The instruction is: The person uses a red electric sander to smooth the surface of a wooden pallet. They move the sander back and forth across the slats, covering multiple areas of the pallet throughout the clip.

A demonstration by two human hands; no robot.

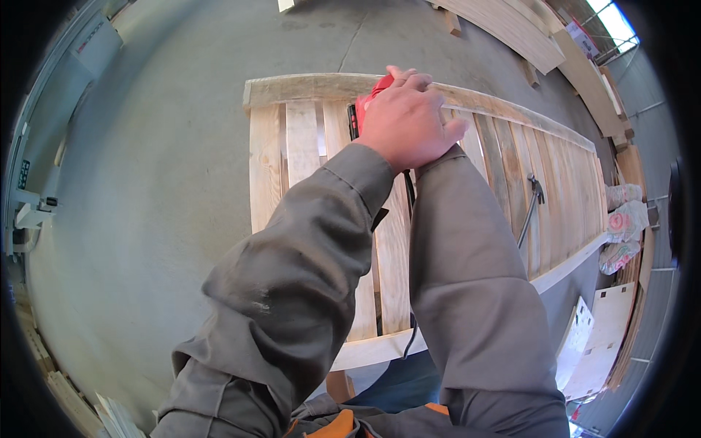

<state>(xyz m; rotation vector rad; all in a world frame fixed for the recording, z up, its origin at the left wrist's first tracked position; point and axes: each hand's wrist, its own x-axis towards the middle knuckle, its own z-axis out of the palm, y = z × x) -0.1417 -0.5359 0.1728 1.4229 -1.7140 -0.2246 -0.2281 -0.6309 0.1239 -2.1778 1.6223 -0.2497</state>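
My left hand [409,120] lies over a red power sander [362,109], its fingers curled over the far side and its thumb out to the right. The tool rests at the far rail [292,88] of a long slatted wooden panel [301,135]; its underside cannot be seen. My right forearm [467,248] reaches to the same spot, but the left hand hides the right hand, so its grip does not show. A black cord [410,191] runs back from the tool between my arms and over the near rail [376,350].
A claw hammer [536,191] lies across the slats, right of my forearm. Plastic bags [624,219] sit past the panel's right end. Boards [504,36] are stacked at the far right, and pale perforated panels [600,339] lean at the right. A machine [36,208] stands at the left edge.
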